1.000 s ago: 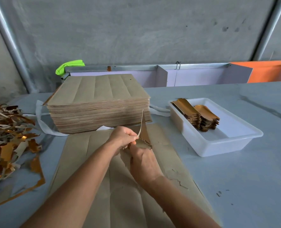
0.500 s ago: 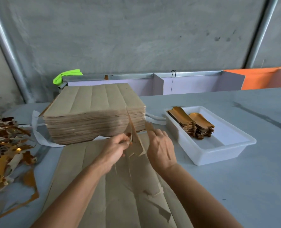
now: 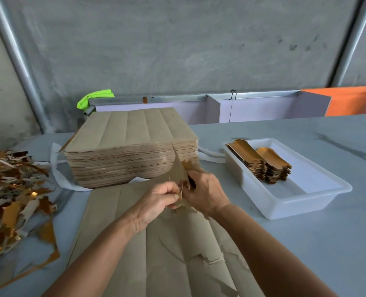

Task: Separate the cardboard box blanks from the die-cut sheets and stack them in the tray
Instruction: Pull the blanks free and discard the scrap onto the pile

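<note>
A brown die-cut sheet (image 3: pixel 134 249) lies flat on the table in front of me, torn along several cut lines. A pointed piece of that sheet (image 3: pixel 178 168) stands up from it, and both hands hold it. My left hand (image 3: pixel 160 200) pinches its lower left edge. My right hand (image 3: pixel 205 191) grips it from the right, fingers curled round it. Behind them sits a tall stack of die-cut sheets (image 3: pixel 130 144). At the right a white tray (image 3: pixel 306 202) holds two short piles of gold box blanks (image 3: pixel 261 161).
A heap of gold and white cardboard scrap (image 3: pixel 10 196) covers the table's left side. White strapping (image 3: pixel 56 166) lies around the stack's base. A lilac partition (image 3: pixel 252 108) and an orange sheet (image 3: pixel 355 101) run along the far edge. Bare grey table (image 3: pixel 327 254) lies at the right.
My right hand has come back to the raised piece and taken hold of it beside my left hand. Both hands have drawn together on it.
</note>
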Action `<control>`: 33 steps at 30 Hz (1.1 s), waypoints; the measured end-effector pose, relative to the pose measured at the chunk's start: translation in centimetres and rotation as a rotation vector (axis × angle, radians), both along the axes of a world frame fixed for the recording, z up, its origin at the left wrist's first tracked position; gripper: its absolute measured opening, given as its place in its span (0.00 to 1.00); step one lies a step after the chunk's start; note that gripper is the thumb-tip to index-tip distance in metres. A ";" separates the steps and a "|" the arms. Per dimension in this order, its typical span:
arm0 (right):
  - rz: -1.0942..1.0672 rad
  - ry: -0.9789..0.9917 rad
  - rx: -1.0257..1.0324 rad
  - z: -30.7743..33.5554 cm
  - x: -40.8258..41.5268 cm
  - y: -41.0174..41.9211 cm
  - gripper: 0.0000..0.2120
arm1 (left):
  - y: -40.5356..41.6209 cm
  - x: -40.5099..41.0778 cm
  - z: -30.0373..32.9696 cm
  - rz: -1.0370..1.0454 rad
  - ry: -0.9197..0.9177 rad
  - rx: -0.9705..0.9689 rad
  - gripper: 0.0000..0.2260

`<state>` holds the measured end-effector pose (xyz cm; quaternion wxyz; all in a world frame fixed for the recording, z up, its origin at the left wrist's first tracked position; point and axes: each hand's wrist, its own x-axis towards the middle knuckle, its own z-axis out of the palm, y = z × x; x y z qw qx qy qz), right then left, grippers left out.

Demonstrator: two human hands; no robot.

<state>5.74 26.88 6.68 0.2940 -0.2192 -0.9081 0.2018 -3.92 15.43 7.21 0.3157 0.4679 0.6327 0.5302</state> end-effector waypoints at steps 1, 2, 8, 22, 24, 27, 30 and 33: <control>-0.038 0.031 -0.033 -0.1 -0.1 0.0 0.06 | 0.1 0.2 0.0 0.012 -0.022 0.012 0.12; -0.092 0.061 -0.091 -0.2 -0.1 0.1 0.06 | 0.1 0.3 -0.1 0.034 -0.044 0.028 0.12; -0.459 0.234 -0.661 -0.1 0.5 3.2 0.10 | 0.7 -0.5 -0.5 0.347 -0.508 0.248 0.13; -0.435 0.207 -1.061 -0.4 0.0 3.4 0.06 | 3.6 -0.9 1.5 0.439 -0.835 0.254 0.12; -0.438 0.194 -1.055 -0.3 -0.4 3.8 0.07 | 3.4 -0.4 1.7 0.395 -0.761 0.205 0.12; -0.459 0.176 -0.983 0.0 -1.0 4.6 0.10 | 2.8 0.1 1.7 0.353 -0.665 0.156 0.13; -0.430 0.110 -0.856 0.1 -1.6 5.1 0.09 | 2.3 0.0 1.2 0.322 -0.582 0.077 0.12; -0.405 0.116 -0.826 0.1 -1.6 5.4 0.08 | 1.7 -0.7 0.7 0.352 -0.374 -0.012 0.10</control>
